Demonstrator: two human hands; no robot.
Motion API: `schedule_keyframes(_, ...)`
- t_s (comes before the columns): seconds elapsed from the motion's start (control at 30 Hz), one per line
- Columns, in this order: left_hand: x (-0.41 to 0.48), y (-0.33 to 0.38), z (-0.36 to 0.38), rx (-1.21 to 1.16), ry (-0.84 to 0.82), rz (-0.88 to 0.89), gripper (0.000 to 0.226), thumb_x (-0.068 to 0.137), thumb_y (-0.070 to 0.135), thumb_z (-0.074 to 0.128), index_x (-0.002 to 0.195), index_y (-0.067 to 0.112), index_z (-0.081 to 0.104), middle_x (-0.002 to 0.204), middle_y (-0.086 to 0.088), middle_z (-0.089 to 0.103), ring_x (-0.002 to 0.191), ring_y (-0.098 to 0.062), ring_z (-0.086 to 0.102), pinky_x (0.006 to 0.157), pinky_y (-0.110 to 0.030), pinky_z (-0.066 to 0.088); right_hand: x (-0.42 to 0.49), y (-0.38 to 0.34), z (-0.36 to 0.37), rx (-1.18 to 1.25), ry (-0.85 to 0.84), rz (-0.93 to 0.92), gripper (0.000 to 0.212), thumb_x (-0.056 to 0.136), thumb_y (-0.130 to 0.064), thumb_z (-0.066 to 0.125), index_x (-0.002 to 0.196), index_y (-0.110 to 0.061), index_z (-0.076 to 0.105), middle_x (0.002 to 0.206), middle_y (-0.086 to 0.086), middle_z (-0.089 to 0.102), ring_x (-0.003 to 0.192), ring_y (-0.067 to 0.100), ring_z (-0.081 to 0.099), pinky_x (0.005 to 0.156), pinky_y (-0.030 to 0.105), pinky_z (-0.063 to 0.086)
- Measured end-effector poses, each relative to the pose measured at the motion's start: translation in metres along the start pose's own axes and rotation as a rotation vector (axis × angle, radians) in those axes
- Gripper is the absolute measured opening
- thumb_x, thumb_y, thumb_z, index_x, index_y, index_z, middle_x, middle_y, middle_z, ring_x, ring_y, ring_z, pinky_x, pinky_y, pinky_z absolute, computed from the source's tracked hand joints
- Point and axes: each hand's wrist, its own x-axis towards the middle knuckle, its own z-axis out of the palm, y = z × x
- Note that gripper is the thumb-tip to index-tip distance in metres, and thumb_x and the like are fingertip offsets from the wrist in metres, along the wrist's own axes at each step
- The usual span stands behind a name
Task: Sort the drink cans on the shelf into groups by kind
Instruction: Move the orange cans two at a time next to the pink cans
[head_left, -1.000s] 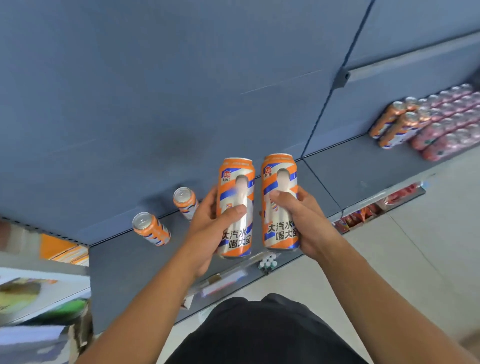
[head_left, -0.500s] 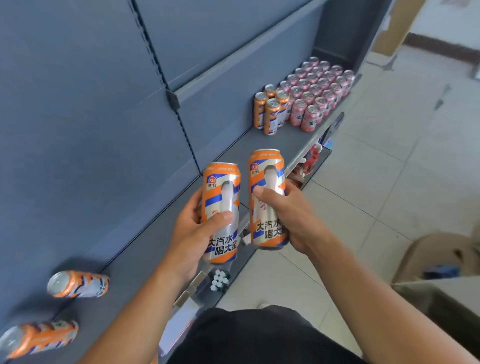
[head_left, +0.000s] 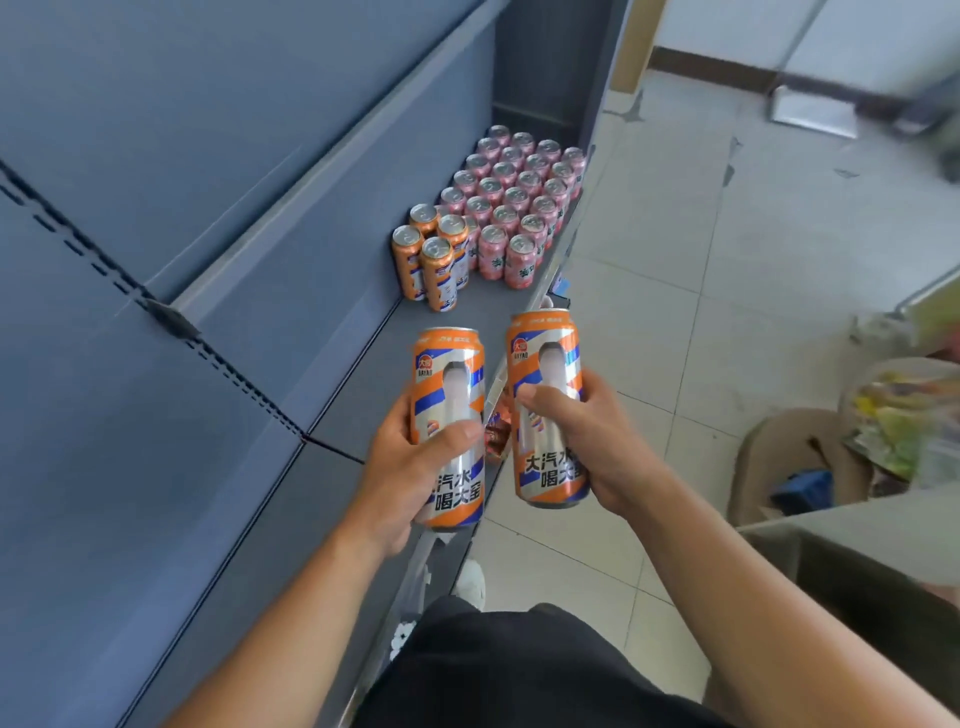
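My left hand (head_left: 410, 467) grips a tall orange, blue and silver drink can (head_left: 451, 395) upright above the grey shelf (head_left: 363, 395). My right hand (head_left: 587, 436) grips a second orange can (head_left: 545, 358) of the same kind, just right of the first and over the shelf's front edge. Further along the shelf stands a small group of matching orange cans (head_left: 431, 260). Right behind them is a large block of several pink cans (head_left: 514, 202), standing in rows up to the shelf's end.
The blue-grey back panel (head_left: 182, 182) rises on the left. Tiled floor (head_left: 675, 286) lies to the right. A brown bin (head_left: 795, 462) and a bag of colourful packets (head_left: 904, 421) sit at the right, beside a grey counter (head_left: 857, 535).
The view has swung right along the shelf and closer to the sorted cans. The loose orange cans lying at the left have left the view. Both hands still hold their cans side by side.
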Motion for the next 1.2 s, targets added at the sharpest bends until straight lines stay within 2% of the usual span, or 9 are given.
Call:
schedule_keyframes(0.23,0.076,0.020,0.016,0.043,-0.112,-0.027,0.061,0.060,0.033,0.083,0.116,0.021,0.062,0.096,-0.012,0.073,0.085,-0.037,0.071,0.076,-0.058,0.059,0.048,-0.023,-0.017,0.010,0.104,-0.011,0.048,0.071,-0.029,0.075,0.113,-0.011,0.062,0.098,0.015,0.073,0.081,0.027,0.073,0.064,0.035,0.059)
schedule_keyframes(0.37,0.114,0.028,0.034,0.056,-0.102,-0.013,0.061,0.060,0.031,0.084,0.115,0.016,0.061,0.092,-0.004,0.075,0.081,-0.022,0.073,0.069,-0.040,0.060,0.080,-0.032,-0.036,0.010,0.119,-0.023,0.044,0.072,-0.029,0.074,0.110,-0.011,0.063,0.097,0.015,0.074,0.083,0.029,0.073,0.068,0.037,0.060)
schedule_keyframes(0.47,0.143,0.034,0.052,0.032,-0.089,-0.010,0.046,0.068,0.014,0.085,0.108,0.015,0.061,0.085,0.001,0.076,0.075,-0.015,0.073,0.061,-0.029,0.057,0.112,-0.039,-0.054,0.014,0.119,-0.036,0.042,0.074,-0.027,0.076,0.110,-0.011,0.063,0.100,0.017,0.073,0.090,0.036,0.072,0.076,0.046,0.062)
schedule_keyframes(0.53,0.164,0.037,0.065,0.025,-0.075,-0.005,0.039,0.071,0.013,0.080,0.105,0.017,0.062,0.083,0.002,0.076,0.073,-0.014,0.073,0.059,-0.026,0.056,0.136,-0.047,-0.069,0.007,0.102,-0.051,0.040,0.075,-0.026,0.075,0.110,-0.011,0.063,0.100,0.018,0.073,0.091,0.038,0.071,0.078,0.049,0.061)
schedule_keyframes(0.67,0.208,0.043,0.094,0.036,0.007,0.017,0.046,0.066,0.018,0.084,0.107,0.020,0.062,0.086,0.002,0.076,0.076,-0.014,0.073,0.063,-0.024,0.056,0.187,-0.068,-0.101,-0.042,0.036,-0.057,0.039,0.078,-0.028,0.078,0.111,-0.014,0.063,0.099,0.012,0.074,0.090,0.033,0.073,0.079,0.048,0.061)
schedule_keyframes(0.8,0.249,0.049,0.127,0.016,0.131,0.016,0.044,0.068,0.021,0.078,0.109,0.019,0.062,0.089,0.000,0.075,0.078,-0.016,0.072,0.064,-0.024,0.056,0.233,-0.098,-0.133,-0.077,-0.065,-0.026,0.031,0.086,-0.024,0.075,0.114,-0.018,0.063,0.100,0.007,0.075,0.090,0.026,0.073,0.077,0.039,0.062)
schedule_keyframes(1.0,0.286,0.059,0.160,-0.029,0.266,-0.008,0.039,0.075,0.015,0.082,0.110,0.023,0.065,0.094,-0.005,0.076,0.080,-0.021,0.074,0.062,-0.028,0.058,0.294,-0.128,-0.156,-0.200,-0.211,0.054,0.037,0.084,-0.030,0.077,0.115,-0.021,0.060,0.095,-0.002,0.075,0.084,0.017,0.074,0.065,0.025,0.059)
schedule_keyframes(1.1,0.295,0.060,0.160,-0.050,0.336,-0.027,0.042,0.071,0.025,0.075,0.112,0.025,0.064,0.094,-0.003,0.076,0.081,-0.021,0.075,0.061,-0.026,0.057,0.320,-0.136,-0.150,-0.197,-0.292,0.067,0.032,0.086,-0.024,0.076,0.114,-0.022,0.062,0.095,-0.003,0.075,0.085,0.016,0.074,0.063,0.021,0.057)
schedule_keyframes(1.2,0.307,0.056,0.147,-0.043,0.418,-0.046,0.049,0.069,0.034,0.080,0.115,0.029,0.063,0.100,-0.001,0.076,0.089,-0.023,0.074,0.067,-0.033,0.060,0.346,-0.137,-0.136,-0.205,-0.348,0.089,0.033,0.085,-0.021,0.077,0.113,-0.024,0.061,0.095,-0.003,0.075,0.085,0.013,0.073,0.063,0.020,0.056)
